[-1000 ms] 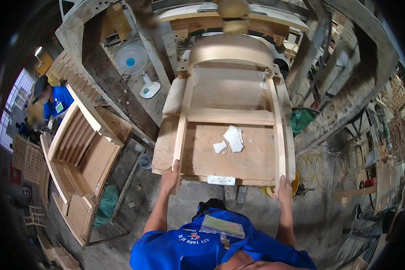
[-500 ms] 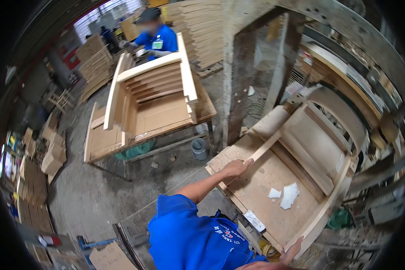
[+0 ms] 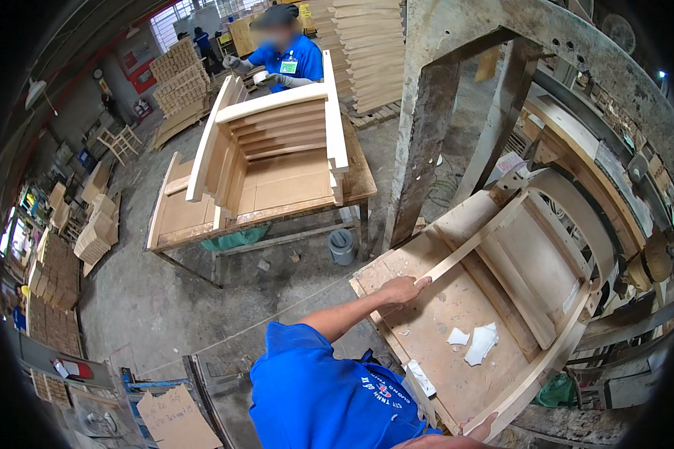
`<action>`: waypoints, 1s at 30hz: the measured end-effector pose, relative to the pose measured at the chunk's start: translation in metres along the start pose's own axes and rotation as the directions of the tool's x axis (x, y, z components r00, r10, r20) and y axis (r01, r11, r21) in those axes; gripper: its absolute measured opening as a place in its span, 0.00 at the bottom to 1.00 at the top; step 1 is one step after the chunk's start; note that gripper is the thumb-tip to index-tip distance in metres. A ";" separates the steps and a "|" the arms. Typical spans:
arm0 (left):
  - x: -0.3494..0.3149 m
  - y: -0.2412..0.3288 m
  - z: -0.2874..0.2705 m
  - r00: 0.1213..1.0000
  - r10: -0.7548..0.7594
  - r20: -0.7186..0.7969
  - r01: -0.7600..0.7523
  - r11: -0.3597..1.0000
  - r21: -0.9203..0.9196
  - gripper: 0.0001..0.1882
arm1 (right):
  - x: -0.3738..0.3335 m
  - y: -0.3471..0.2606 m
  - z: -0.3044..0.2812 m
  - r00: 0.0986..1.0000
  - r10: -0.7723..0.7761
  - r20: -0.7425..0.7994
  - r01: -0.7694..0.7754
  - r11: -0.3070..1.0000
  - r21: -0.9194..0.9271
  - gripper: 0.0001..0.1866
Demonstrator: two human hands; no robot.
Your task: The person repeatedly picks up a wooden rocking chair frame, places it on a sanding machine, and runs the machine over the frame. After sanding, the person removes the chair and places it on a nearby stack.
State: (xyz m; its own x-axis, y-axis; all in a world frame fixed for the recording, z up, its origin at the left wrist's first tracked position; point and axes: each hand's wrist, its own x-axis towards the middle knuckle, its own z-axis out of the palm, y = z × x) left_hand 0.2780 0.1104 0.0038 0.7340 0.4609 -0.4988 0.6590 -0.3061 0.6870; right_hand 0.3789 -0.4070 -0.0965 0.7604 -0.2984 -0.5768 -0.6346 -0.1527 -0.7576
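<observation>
Item: pale wooden frame with two long side rails, a straight crossbar and a broad arched end [image 3: 518,293]. Location: right and lower right of the frame, over a worn, light-brown wooden worktop [image 3: 416,329]; whether its whole underside touches cannot be told.

Left hand [image 3: 401,290]: centre, fingers wrapped round the near end of one side rail.
Right hand [image 3: 481,428]: lower edge, pinching the other rail's end; fingers partly hidden.

Change: a second ago the item stood upright in the centre; the view has since swung left, placing it aslant at right. Both grips match the earlier ones, so the handling appears unbroken, only attention turned.

Also: torn white scraps [image 3: 481,345], worktop, between the rails; pale slatted wooden chair [image 3: 273,103] and blue-shirted co-worker [image 3: 301,60], upper centre-left.
</observation>
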 end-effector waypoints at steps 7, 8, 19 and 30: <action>-0.003 0.006 0.000 1.000 0.000 -0.002 0.000 1.000 -0.029 0.42 | -0.006 -0.007 -0.012 0.990 0.083 0.113 -0.073 0.993 -0.090 0.49; -0.003 0.005 0.000 1.000 -0.003 -0.004 0.003 1.000 -0.024 0.42 | -0.007 -0.007 -0.010 0.992 0.075 0.105 -0.066 0.994 -0.084 0.49; -0.001 0.006 -0.003 0.999 -0.007 0.049 0.008 1.000 -0.014 0.47 | -0.009 -0.007 -0.012 0.991 0.048 0.124 -0.042 0.998 -0.050 0.49; -0.003 0.004 -0.003 1.000 -0.017 0.024 0.018 0.999 -0.032 0.45 | -0.032 -0.012 -0.003 0.993 -0.034 0.114 0.030 0.999 0.038 0.42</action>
State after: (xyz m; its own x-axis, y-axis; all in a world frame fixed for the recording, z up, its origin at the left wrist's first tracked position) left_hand 0.2781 0.1106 0.0093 0.7263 0.4462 -0.5229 0.6665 -0.2711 0.6945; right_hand 0.3615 -0.3980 -0.0678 0.7922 -0.1841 -0.5818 -0.6060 -0.1255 -0.7855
